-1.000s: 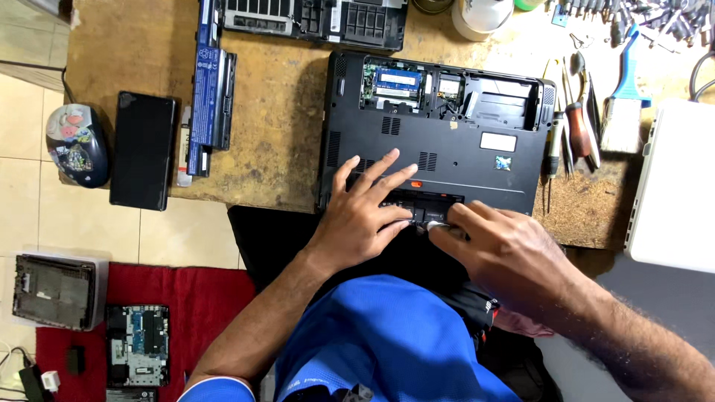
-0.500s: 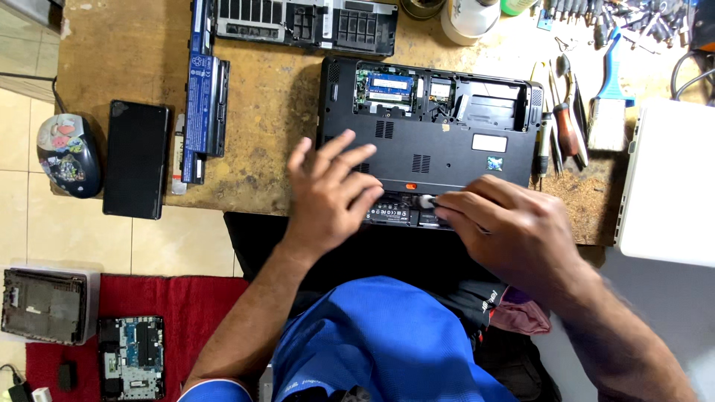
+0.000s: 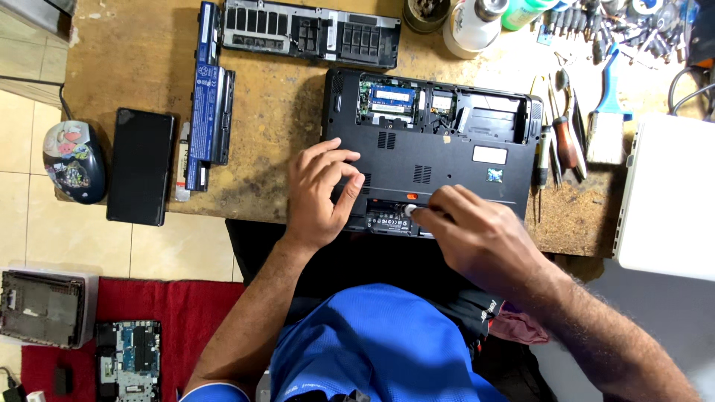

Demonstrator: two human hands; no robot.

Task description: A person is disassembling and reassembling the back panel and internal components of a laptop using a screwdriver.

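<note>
**Open laptop on a scarred wooden bench**

A worn wooden workbench (image 3: 275,141), its top stained and scuffed, fills the upper part of the head view above a pale tiled floor (image 3: 45,231); a red cloth (image 3: 179,313) lies on the floor at lower left, carrying a grey laptop shell (image 3: 41,309) and a bare circuit board (image 3: 128,357). At the right edge of the bench sits a closed white laptop (image 3: 666,197). In the middle, just before the person in a blue shirt (image 3: 372,342), a black laptop (image 3: 447,156) lies upside down with its rear bay uncovered, showing a blue memory module (image 3: 392,95). Its removed cover panel (image 3: 313,33) lies along the far edge of the bench. To the left rest a long battery pack (image 3: 207,97) and a flat black device (image 3: 140,165), with a decorated mouse (image 3: 73,160) overhanging the bench corner. Right of the black laptop lie a paintbrush (image 3: 605,123) and a red-handled screwdriver (image 3: 566,141). The left hand (image 3: 319,195) presses on the laptop's near left part, fingers curled loosely, gripping nothing. The right hand (image 3: 480,238) is at the near edge, fingertips pinched on a small silvery part (image 3: 409,210) in the open slot; what that part is cannot be told.
</note>
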